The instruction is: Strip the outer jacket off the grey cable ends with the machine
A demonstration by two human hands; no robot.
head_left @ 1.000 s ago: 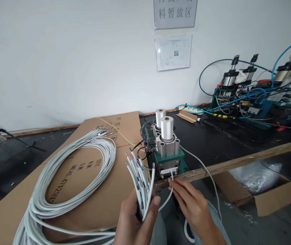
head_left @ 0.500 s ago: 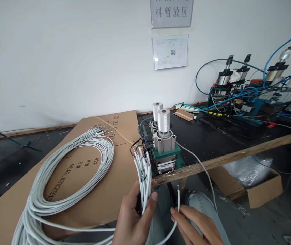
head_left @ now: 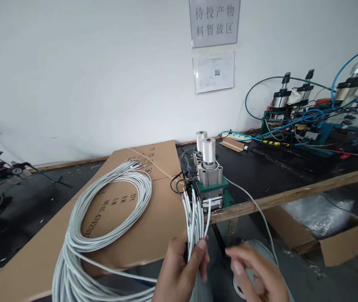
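My left hand (head_left: 182, 274) is closed round a bunch of white cable ends (head_left: 194, 220) that stand upright, their stripped tips showing coloured cores. The cables run down into a large white coil (head_left: 103, 222) lying on a flattened cardboard box (head_left: 154, 226). My right hand (head_left: 259, 279) is low at the right, blurred by motion, fingers loosely curled with nothing visible in them. Just behind the cable tips stands a small green pneumatic press (head_left: 210, 180) with two silver cylinders at the bench edge.
A black-topped bench with a wooden edge (head_left: 292, 195) runs to the right, carrying more pneumatic machines (head_left: 307, 113) with blue hoses. An open cardboard box (head_left: 339, 239) sits on the floor under it. Signs (head_left: 214, 21) hang on the white wall.
My right hand pulled a single cable out of the press, brought it down, and now no longer holds it; one more cable end stands in the left-hand bunch. The view shifted left.
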